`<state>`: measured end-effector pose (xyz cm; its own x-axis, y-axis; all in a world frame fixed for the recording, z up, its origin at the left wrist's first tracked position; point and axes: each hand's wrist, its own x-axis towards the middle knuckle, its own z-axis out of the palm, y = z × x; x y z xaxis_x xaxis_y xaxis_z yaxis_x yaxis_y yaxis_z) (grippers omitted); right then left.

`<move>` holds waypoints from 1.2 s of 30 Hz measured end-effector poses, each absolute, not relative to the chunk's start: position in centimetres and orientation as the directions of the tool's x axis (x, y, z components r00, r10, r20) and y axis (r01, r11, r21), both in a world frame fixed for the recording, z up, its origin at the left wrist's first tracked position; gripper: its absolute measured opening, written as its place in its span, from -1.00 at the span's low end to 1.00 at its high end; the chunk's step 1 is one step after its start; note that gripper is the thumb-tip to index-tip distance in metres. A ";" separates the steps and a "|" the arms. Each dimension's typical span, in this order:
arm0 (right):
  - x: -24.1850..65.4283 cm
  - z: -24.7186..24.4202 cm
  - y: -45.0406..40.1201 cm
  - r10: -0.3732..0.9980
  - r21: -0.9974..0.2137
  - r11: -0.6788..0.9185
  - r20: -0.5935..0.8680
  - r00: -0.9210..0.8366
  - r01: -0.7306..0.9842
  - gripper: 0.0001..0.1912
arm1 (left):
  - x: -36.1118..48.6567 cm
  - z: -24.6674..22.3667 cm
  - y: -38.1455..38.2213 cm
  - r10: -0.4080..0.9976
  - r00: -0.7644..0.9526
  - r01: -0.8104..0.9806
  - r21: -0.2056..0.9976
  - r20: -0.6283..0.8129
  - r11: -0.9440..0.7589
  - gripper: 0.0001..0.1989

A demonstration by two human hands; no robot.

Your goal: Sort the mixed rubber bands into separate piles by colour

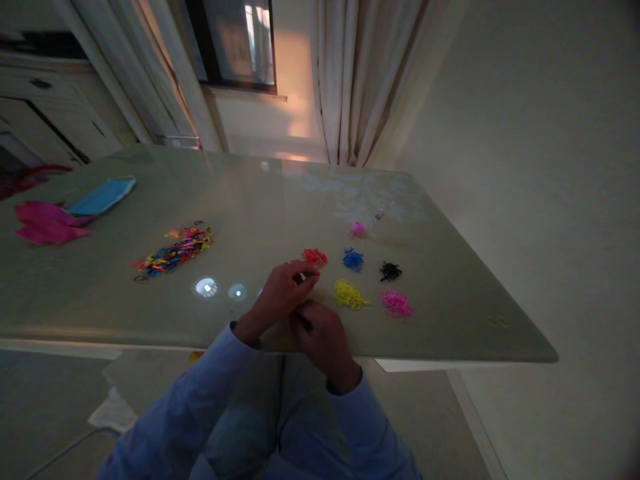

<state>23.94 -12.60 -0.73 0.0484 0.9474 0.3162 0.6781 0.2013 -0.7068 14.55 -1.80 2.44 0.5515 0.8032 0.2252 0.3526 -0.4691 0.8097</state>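
A person in blue sleeves sits at a glossy, pale green table (pixel 250 200), both hands near its front edge. The left hand (pixel 281 290) is loosely curled, a small gap between thumb and fingers, its tips right by a red pile of small bands (pixel 315 257); whether it pinches a band cannot be told. The right hand (pixel 323 333) is bent inward just below, fingers half closed and partly hidden, its contents unclear. Near the hands lie a blue pile (pixel 353 260), a black pile (pixel 390 271), a yellow pile (pixel 350 294) and a pink pile (pixel 397 303); a mixed heap (pixel 175 253) lies well to the left. The likeliest trouble is mixing: yellow sits close to the hands and to pink, so a dragging knuckle or cuff could sweep bands together. A slipped band might also skid off the smooth front edge.
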 end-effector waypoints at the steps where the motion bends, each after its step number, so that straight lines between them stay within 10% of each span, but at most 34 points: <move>1: 24.0 -0.6 -12.6 0.948 -0.713 0.207 0.316 0.043 0.670 -0.83 | 13.4 2.0 -1.7 0.844 0.494 0.372 0.826 0.210 -0.423 -0.84; 13: 24.4 -0.3 -12.5 0.938 -0.716 0.240 0.346 0.034 0.655 -0.81 | 1.6 -0.2 -0.1 0.947 0.098 0.517 0.797 0.307 -0.312 -0.76; 25: 19.1 5.6 -5.8 0.956 -0.680 0.277 0.263 -0.127 0.679 -0.79 | 1.7 -0.6 -0.2 0.954 0.102 0.322 0.898 0.281 -0.299 -0.88; 36: 12.4 4.1 11.4 0.947 -0.346 0.321 0.101 -0.306 0.881 -0.66 | 1.9 -0.7 -0.1 0.963 0.048 0.264 0.926 0.266 -0.269 -0.90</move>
<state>12.35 11.38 4.12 -0.3055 0.9468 0.1010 0.8815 0.3214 -0.3460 1.91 -0.11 -0.73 0.0478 0.9629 0.2656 0.2637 -0.2687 0.9264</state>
